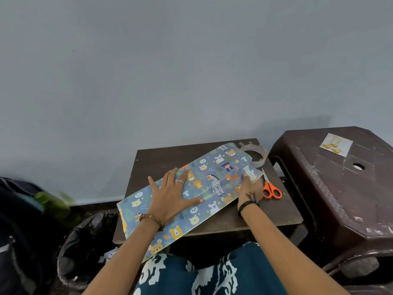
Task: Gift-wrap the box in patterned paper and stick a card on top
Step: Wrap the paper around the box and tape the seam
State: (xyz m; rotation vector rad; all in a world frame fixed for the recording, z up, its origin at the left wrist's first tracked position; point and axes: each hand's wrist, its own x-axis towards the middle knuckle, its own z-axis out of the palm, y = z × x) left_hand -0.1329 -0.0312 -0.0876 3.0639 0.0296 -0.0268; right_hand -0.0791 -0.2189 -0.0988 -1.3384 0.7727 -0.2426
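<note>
- The blue wrapping paper printed with cartoon animals [212, 179] lies slantwise on the small dark wooden table [265, 211]; its near end overhangs the table edge toward the person's lap.
- No separate box shows. The paper looks raised and flat-topped under the hands, so the box is probably inside it, but I cannot tell for sure.
- The left hand [170, 194] lies flat on the paper, fingers straight and spread, pressing down and gripping nothing.
- The right hand [251, 186] is at the paper's right edge, fingers curled over it, apparently pinching a fold or a bit of tape; the exact hold is not clear.
- The sheet looks thin, light and glossy, so it should slide and crease easily. It is best held flat under a palm and taken up at edges or corners, with folds pressed against the stiff form beneath.
- The roll of clear tape [255, 155] sits at the table's far right corner, touching the paper's edge.
- The orange-handled scissors [271, 188] lie just beside the right hand and could get nudged.
- The small card with gold shapes [336, 144] waits on the brown plastic stool [340, 188], well apart to the right.
- A bin lined with a black bag [85, 250] stands at lower left.
</note>
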